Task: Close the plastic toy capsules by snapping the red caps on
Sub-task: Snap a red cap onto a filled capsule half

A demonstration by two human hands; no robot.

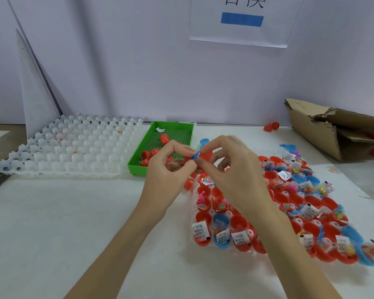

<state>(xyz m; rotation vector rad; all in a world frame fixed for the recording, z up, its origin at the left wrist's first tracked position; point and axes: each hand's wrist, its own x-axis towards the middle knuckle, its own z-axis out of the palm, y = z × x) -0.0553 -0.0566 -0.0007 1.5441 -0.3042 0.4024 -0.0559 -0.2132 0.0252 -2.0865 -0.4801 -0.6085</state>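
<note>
My left hand (171,169) and my right hand (227,167) meet above the table, fingertips pinched together on a small blue toy piece (194,157). A red capsule half (205,156) shows just behind my right fingers; which hand holds it I cannot tell. Below my right forearm lies a clear tray (194,192) filled with open red and blue capsule halves (239,223), several holding small toys and white leaflets. A loose red cap (188,184) lies at the tray's left edge.
A green bin (180,128) behind my hands holds a few red caps. A white empty holder tray (73,147) sits at the left. A torn cardboard box (333,130) lies at the right, two red caps (271,126) beside it. A white wall stands behind.
</note>
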